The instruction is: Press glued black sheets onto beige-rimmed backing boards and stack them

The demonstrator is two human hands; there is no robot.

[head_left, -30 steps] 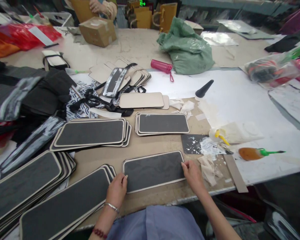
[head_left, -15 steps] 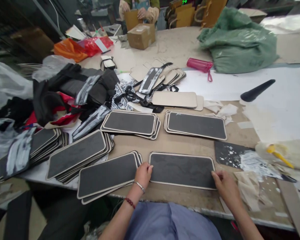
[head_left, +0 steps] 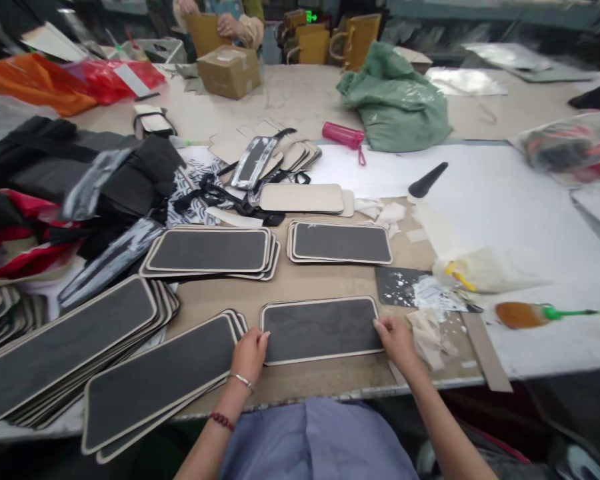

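Observation:
In front of me on the table lies a dark grey rectangular panel (head_left: 321,331) with a beige rim and rounded corners. My left hand (head_left: 251,351) pinches its left short edge, while my right hand (head_left: 396,339) pinches the right one near the upper corner. Just left of my left hand is a small fanned stack of like panels (head_left: 157,381), and a taller stack (head_left: 70,347) lies beyond it. Behind the held panel are two more piles, one at left (head_left: 210,250) and one at right (head_left: 341,243).
A glue-smeared dark board (head_left: 400,287), a glue bottle with green nozzle (head_left: 523,315) and a yellow-handled tool (head_left: 460,276) lie to the right. Dark bags (head_left: 115,177) crowd the left. Farther back are a green plastic bag (head_left: 395,100), a cardboard box (head_left: 229,71) and another person's hands (head_left: 230,25).
The camera view has swung to the right, so the scene shifts left. Both hands keep their hold on the panel, whose right end now tilts slightly away from me.

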